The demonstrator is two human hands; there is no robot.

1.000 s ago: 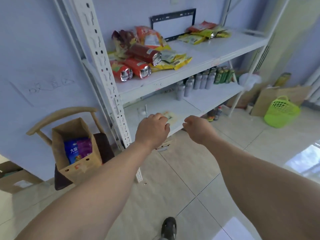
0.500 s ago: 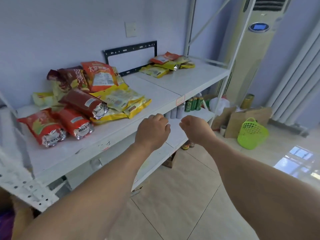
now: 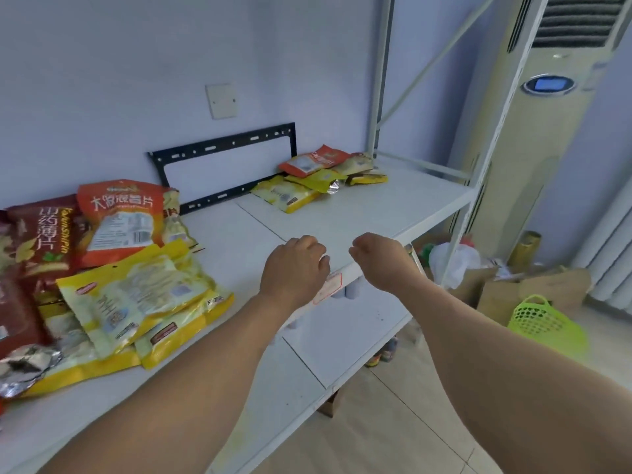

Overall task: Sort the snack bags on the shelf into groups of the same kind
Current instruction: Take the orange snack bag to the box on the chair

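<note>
Snack bags lie in two heaps on the white shelf [image 3: 359, 213]. The left heap holds yellow bags [image 3: 136, 302], an orange bag [image 3: 119, 220] and a dark red bag [image 3: 37, 241] leaning at the wall. The far heap mixes an orange bag [image 3: 313, 163] with yellow bags [image 3: 284, 196]. My left hand [image 3: 292, 268] hovers over the shelf's front edge, fingers loosely curled, holding nothing. My right hand [image 3: 383, 260] hangs beside it, also loosely curled and empty. Both hands are apart from every bag.
A black wall bracket [image 3: 222, 155] sits behind the shelf. A lower shelf board [image 3: 345, 333] lies below. To the right stand a tall air conditioner [image 3: 533, 131], cardboard pieces [image 3: 533, 289], a white plastic bag [image 3: 451, 258] and a green basket [image 3: 543, 323] on the tiled floor.
The view has swung up and to the right, bringing the top shelf closer. Both hands have risen to the shelf's front edge, staying empty and side by side.
</note>
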